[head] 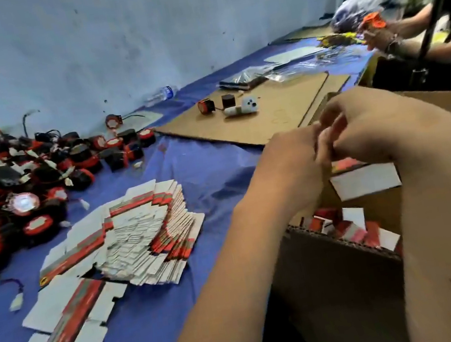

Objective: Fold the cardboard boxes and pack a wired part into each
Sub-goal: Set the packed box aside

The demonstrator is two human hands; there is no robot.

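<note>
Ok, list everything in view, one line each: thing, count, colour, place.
wired parts: large pile, black and red, far left on the cloth
flat box blanks: one fanned stack plus two loose, white and red, centre-left
blue cloth: one, covers the table
cardboard sheet: one, brown, centre, a few parts on it
water bottle: one, clear, by the wall
carton: one, brown, lower right, folded boxes inside
small box: one, white and red, under the hands
second person: far right
left hand: grips box
right hand: grips box
</note>
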